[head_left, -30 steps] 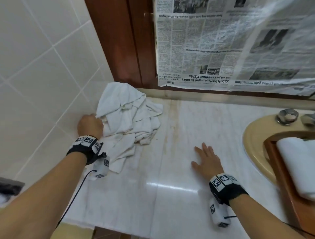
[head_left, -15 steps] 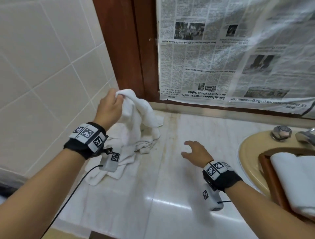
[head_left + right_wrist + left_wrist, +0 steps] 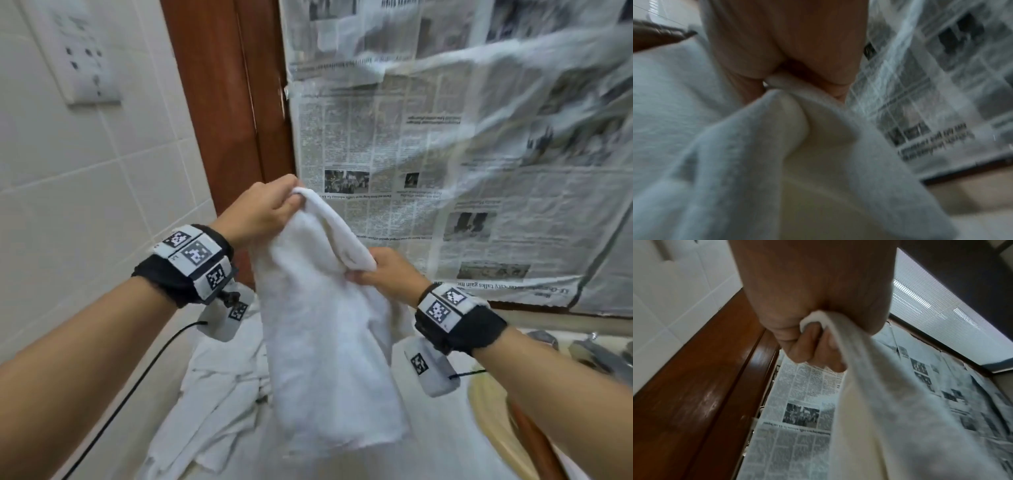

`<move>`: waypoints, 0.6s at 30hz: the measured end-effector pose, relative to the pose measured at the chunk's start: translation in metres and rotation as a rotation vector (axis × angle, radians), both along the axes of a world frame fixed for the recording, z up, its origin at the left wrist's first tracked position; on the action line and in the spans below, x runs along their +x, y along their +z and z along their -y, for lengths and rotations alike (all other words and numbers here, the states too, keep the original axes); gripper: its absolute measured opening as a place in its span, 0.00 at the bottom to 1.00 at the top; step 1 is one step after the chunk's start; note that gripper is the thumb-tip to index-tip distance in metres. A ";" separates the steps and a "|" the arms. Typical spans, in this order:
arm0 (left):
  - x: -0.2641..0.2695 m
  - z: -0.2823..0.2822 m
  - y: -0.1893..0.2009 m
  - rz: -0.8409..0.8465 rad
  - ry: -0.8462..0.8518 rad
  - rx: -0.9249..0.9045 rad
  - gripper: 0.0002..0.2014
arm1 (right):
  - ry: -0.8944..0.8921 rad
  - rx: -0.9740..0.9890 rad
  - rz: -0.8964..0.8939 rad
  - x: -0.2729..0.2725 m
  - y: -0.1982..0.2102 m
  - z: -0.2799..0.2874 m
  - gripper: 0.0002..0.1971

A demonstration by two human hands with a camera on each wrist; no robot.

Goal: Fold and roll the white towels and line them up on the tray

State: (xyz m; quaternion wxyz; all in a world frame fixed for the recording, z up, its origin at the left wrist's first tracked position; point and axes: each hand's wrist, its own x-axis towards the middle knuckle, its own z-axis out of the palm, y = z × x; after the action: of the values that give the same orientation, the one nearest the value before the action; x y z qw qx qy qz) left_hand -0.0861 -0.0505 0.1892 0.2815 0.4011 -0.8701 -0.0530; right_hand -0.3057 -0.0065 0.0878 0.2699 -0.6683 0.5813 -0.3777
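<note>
Left hand [image 3: 263, 209] & right hand [image 3: 390, 274] both pinching top edge of white towel [image 3: 325, 342], held up, hanging over towel pile [image 3: 219, 394] on table

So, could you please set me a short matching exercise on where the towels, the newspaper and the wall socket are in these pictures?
Things:
1. held towel
2. pile of towels
3. newspaper
4. wall socket

Places:
A. on the white tiled wall
B. on the counter, below the hands
C. hanging between left hand and right hand
D. behind the hands, right of the wooden frame

Pairs: 1-C, 2-B, 3-D, 4-A
</note>
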 end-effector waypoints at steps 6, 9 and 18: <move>-0.044 0.010 0.076 0.011 -0.049 -0.145 0.10 | 0.003 -0.056 -0.197 -0.040 0.114 0.002 0.12; -0.075 0.000 0.104 0.070 -0.184 -0.243 0.09 | 0.102 -0.153 0.035 -0.043 0.161 -0.008 0.27; -0.121 -0.010 0.111 0.227 -0.178 -0.454 0.10 | 0.008 -0.091 -0.018 -0.051 0.193 -0.031 0.03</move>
State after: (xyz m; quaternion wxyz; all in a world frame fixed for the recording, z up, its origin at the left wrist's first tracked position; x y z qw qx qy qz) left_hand -0.2067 -0.0404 0.3005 0.2591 0.2530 -0.9176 0.1640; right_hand -0.3562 0.0241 0.2803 0.2353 -0.6855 0.5634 -0.3967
